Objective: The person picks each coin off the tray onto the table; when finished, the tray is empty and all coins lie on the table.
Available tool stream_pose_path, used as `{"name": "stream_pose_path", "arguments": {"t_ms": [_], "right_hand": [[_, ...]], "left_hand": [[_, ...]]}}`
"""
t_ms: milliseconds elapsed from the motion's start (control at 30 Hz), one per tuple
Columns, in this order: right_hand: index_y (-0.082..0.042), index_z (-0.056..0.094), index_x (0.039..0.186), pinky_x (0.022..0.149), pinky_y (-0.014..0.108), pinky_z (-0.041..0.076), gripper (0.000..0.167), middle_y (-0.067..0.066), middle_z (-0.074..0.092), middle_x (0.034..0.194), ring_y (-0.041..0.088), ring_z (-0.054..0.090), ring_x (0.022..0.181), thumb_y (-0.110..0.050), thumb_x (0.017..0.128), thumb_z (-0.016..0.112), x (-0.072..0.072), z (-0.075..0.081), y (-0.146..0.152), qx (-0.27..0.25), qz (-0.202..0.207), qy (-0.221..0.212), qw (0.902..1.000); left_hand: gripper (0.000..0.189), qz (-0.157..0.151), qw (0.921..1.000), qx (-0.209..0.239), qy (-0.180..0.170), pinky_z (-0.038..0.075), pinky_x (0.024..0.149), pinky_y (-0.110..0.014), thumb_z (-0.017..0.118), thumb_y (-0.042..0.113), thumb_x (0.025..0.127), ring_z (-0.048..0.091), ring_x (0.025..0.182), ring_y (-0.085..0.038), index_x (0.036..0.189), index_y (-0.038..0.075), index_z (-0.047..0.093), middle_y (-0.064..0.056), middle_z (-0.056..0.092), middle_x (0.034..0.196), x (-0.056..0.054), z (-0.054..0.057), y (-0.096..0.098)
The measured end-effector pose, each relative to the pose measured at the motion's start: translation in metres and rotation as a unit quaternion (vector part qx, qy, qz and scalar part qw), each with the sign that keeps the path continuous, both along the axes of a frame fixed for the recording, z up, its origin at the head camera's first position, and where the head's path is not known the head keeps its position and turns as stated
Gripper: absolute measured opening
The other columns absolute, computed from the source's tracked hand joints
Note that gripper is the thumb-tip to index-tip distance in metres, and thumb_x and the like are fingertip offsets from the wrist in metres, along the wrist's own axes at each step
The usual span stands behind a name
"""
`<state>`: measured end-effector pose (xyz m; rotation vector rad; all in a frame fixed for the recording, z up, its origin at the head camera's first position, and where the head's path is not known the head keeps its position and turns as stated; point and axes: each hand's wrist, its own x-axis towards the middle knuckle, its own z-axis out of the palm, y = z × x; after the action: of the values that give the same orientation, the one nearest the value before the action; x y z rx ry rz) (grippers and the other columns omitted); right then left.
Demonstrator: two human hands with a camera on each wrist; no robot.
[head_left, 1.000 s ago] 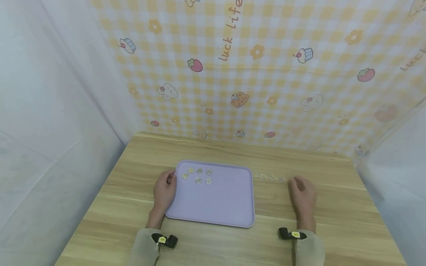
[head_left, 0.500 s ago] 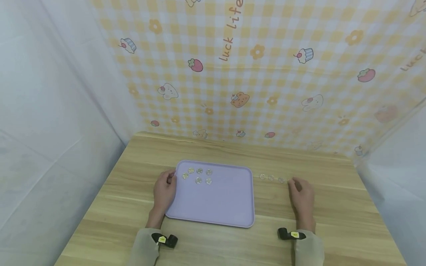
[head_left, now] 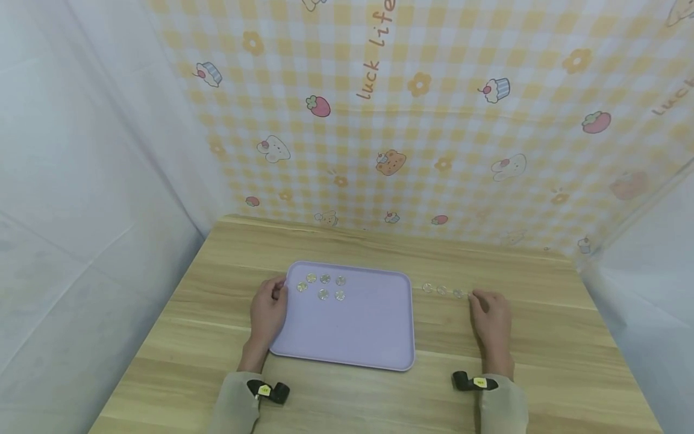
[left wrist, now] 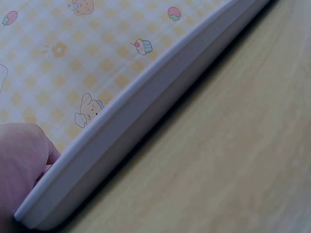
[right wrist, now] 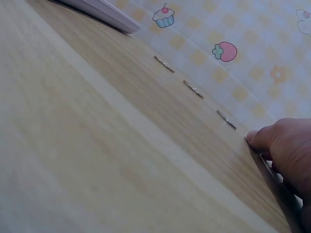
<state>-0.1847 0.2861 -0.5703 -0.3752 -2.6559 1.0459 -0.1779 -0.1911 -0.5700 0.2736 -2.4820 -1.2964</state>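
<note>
Currently the left hand (head_left: 268,310) grips the left edge of the purple tray (head_left: 368,331), fingers curled at the rim. The tray lies flat on the wooden counter (head_left: 547,337), with six coins (head_left: 325,279) spread toward its far left corner. Three more coins lie flat in a row on the counter, between the tray and the right hand (head_left: 492,319). That hand's thumb and fingertips are drawn close together at the row's right end; I cannot tell whether they pinch another coin. Behind stands a yellow checked cloth (head_left: 461,132).
</note>
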Motion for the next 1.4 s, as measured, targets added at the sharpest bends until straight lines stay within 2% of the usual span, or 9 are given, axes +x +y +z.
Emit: {"name": "stream_pose_path", "arguments": {"t_ms": [333, 500, 700, 900, 1067, 1233, 1300, 1400], "right_hand": [[0.003, 0.066, 0.12, 0.106, 0.059, 0.034, 0.031, 0.024, 0.056, 0.124, 0.042, 0.047, 0.121, -0.02, 0.101, 0.057, 0.0, 0.0007, -0.001, -0.007, -0.003, 0.005, 1.0], [0.002, 0.066, 0.12, 0.108, 0.059, 0.034, 0.035, 0.023, 0.059, 0.127, 0.04, 0.049, 0.124, -0.026, 0.102, 0.054, -0.0009, -0.0013, 0.001, -0.042, -0.01, 0.013, 0.999], [-0.001, 0.062, 0.127, 0.11, 0.059, 0.035, 0.042, 0.021, 0.056, 0.133, 0.039, 0.048, 0.128, -0.033, 0.102, 0.052, 0.0004, 0.0001, 0.0018, -0.087, -0.033, 0.003, 0.9957], [-0.001, 0.06, 0.129, 0.109, 0.059, 0.035, 0.044, 0.021, 0.054, 0.133, 0.039, 0.047, 0.128, -0.035, 0.103, 0.051, 0.0017, 0.0021, -0.0001, -0.1, -0.045, 0.007, 0.994], [-0.001, 0.061, 0.128, 0.11, 0.059, 0.034, 0.043, 0.02, 0.056, 0.132, 0.038, 0.048, 0.129, -0.035, 0.102, 0.051, 0.0022, 0.0012, -0.0001, -0.115, -0.055, 0.029, 0.9914], [-0.004, 0.063, 0.125, 0.1, 0.042, 0.041, 0.04, 0.014, 0.061, 0.128, 0.02, 0.053, 0.115, -0.035, 0.102, 0.052, 0.0027, 0.0, -0.0026, -0.119, -0.076, 0.064, 0.9879], [-0.006, 0.065, 0.124, 0.093, 0.034, 0.04, 0.039, 0.009, 0.062, 0.125, 0.009, 0.051, 0.106, -0.037, 0.102, 0.052, 0.0029, 0.0007, -0.0046, -0.124, -0.09, 0.072, 0.9856], [-0.008, 0.066, 0.121, 0.088, 0.028, 0.039, 0.038, 0.002, 0.063, 0.119, -0.001, 0.048, 0.098, -0.038, 0.101, 0.053, 0.0034, 0.0023, -0.0075, -0.136, -0.103, 0.082, 0.982]], "left_hand": [[0.026, 0.002, 1.0, 0.006, -0.005, 0.047, 0.068, -0.026, 0.058, 0.015, 0.098, 0.058, 0.081, -0.018, 0.12, 0.004, 0.067, -0.008, 0.065, 0.098, -0.0004, 0.0005, 0.0002], [0.026, 0.0, 0.9999, 0.01, -0.006, 0.047, 0.067, -0.025, 0.058, 0.015, 0.098, 0.058, 0.081, -0.019, 0.12, 0.004, 0.067, -0.008, 0.065, 0.099, 0.0002, 0.0008, 0.0002], [0.025, -0.001, 0.9999, 0.012, 0.0, 0.048, 0.067, -0.024, 0.059, 0.014, 0.097, 0.058, 0.08, -0.018, 0.119, 0.003, 0.067, -0.008, 0.065, 0.098, 0.0004, 0.001, 0.0004], [0.025, 0.0, 1.0, 0.007, 0.005, 0.047, 0.067, -0.024, 0.059, 0.014, 0.097, 0.058, 0.079, -0.018, 0.118, 0.003, 0.068, -0.009, 0.066, 0.098, 0.0001, 0.001, 0.0002], [0.025, -0.001, 1.0, 0.005, 0.005, 0.048, 0.067, -0.025, 0.059, 0.014, 0.097, 0.058, 0.08, -0.018, 0.118, 0.003, 0.067, -0.009, 0.066, 0.098, 0.0001, 0.0015, 0.0006], [0.025, 0.0, 1.0, 0.005, 0.001, 0.048, 0.068, -0.025, 0.059, 0.014, 0.098, 0.059, 0.08, -0.018, 0.119, 0.004, 0.067, -0.009, 0.066, 0.099, 0.0002, 0.0011, 0.0004], [0.025, 0.001, 1.0, 0.005, 0.0, 0.048, 0.068, -0.025, 0.059, 0.014, 0.097, 0.059, 0.08, -0.018, 0.119, 0.004, 0.067, -0.008, 0.066, 0.1, 0.0001, 0.0009, 0.0003], [0.025, 0.001, 1.0, 0.005, -0.004, 0.048, 0.068, -0.025, 0.059, 0.014, 0.098, 0.059, 0.081, -0.018, 0.119, 0.004, 0.067, -0.008, 0.066, 0.1, 0.0001, 0.0011, 0.0002]]}}
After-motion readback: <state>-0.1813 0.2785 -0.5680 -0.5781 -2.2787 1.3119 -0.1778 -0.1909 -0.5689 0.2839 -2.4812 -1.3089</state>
